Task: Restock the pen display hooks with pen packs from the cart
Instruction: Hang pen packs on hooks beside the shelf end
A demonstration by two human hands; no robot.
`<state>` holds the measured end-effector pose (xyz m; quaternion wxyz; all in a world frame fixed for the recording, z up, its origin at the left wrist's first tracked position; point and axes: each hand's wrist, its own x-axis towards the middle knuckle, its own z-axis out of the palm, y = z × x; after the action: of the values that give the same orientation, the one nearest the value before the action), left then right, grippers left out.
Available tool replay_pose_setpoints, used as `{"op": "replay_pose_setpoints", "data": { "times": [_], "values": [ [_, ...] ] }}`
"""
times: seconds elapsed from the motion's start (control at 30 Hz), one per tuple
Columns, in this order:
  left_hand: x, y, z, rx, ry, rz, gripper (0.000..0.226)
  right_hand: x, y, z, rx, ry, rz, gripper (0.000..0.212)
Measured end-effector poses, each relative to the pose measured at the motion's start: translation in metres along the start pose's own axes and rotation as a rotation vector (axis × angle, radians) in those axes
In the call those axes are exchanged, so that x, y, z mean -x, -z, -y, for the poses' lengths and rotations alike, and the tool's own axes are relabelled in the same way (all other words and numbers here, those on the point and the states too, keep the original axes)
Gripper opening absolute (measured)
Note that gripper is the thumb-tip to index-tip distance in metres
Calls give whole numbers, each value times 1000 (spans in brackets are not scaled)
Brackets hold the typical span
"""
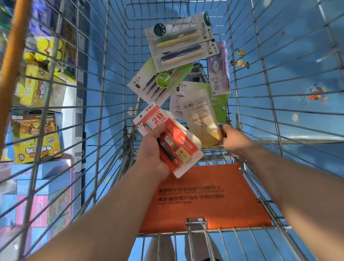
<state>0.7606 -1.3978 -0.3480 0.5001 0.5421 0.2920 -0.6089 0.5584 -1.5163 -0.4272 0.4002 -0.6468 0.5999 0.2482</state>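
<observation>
Left hand (152, 150) grips a red-and-white 2B pencil pack (168, 139), thumb across the front near the top, fingers behind it; pack is tilted, lifted clear of the cart floor, a dark pencil and small eraser showing through the blister; right hand (235, 139) pinches the lower edge of a pale yellow pack (202, 121), fingers curled over the edge, far end of the pack lying among the others in the basket; both forearms reach in over the orange child-seat flap (204, 197) with dark printed text; just beyond the yellow pack lies a green-backed pack (219, 101), partly under it; farther in, a green-and-white pen pack (155, 83) with a round green sticker, overlapped at its top by a grey-white pack of green, yellow and blue pens (181, 42); a purple pack (219, 72) sits at the right side, touching the grey-white one; all loose on the floor of the wire cart (96, 107); orange cart handle (10, 66) runs diagonally at the left; through the mesh on the left, shelves with yellow boxes (35, 138), blurred; blue floor (303, 39) beneath with small coloured marks.
</observation>
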Motion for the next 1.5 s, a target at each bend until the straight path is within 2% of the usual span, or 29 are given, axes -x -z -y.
{"op": "replay_pose_setpoints", "data": {
  "times": [0.13, 0.23, 0.37, 0.5, 0.6, 0.73, 0.9, 1.0, 1.1, 1.17, 1.23, 1.33, 1.43, 1.5],
  "values": [
    [-2, 1, 1, 3, 5, 1, 24, -6, 6, 7, 18, -4, 12, 12],
    [-2, 2, 3, -3, 13, -11, 21, -3, 4, 9, -65, -9, -12, 13],
    [0, 0, 4, -19, 37, -13, 19, 2, 0, 11, -307, -46, -18, 13],
    [4, 0, 1, -16, 41, -5, 18, 4, 9, 23, -608, -14, -44, 13],
    [8, -1, 1, -31, 30, 3, 14, 10, 14, 31, -748, 29, -66, 17],
    [20, -3, 2, -109, 24, -6, 11, 27, 20, 43, -878, 103, -194, 8],
    [49, -13, 1, -272, 38, 23, 15, 67, 37, 71, -986, 174, -363, 16],
    [77, -20, -5, -366, 35, 72, 18, 102, 55, 88, -963, 299, -474, 11],
    [105, -24, -14, -393, 12, 179, 18, 135, 72, 99, -1051, 369, -555, 20],
    [128, -27, -21, -383, -9, 234, 21, 159, 82, 102, -1006, 431, -608, 10],
    [154, -28, -27, -347, -4, 285, 24, 187, 94, 105, -986, 494, -619, 8],
    [197, -28, -33, -292, -9, 351, 27, 233, 111, 105, -851, 594, -656, 23],
    [237, -25, -34, -173, -54, 442, 28, 275, 125, 109, -781, 753, -646, 29],
    [262, -23, -33, -133, -83, 495, 33, 299, 135, 116, -719, 795, -646, 35]
  ]
}}
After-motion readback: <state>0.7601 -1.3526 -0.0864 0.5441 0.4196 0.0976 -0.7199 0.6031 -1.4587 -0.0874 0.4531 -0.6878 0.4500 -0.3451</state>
